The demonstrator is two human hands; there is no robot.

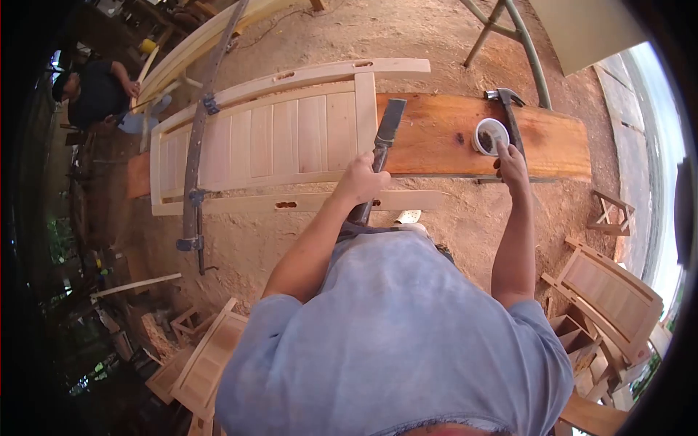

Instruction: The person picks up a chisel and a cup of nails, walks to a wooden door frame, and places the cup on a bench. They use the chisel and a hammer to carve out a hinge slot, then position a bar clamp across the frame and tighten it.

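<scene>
My left hand is closed around the handle of a wide-bladed chisel, its blade pointing up and away from me. Under that hand lies the near corner of a slatted wooden door panel. My right hand is closed at the near rim of a small white cup with dark bits inside; the fingers beneath are partly hidden. Just beyond that hand, a claw hammer lies on an orange-brown plank, the lower end of its handle hidden by the hand.
A long bar clamp crosses the left part of the panel. Trestle legs stand beyond the plank. Other wooden panels lean at the right and lower left. Another person sits at the far left. Sawdust covers the ground.
</scene>
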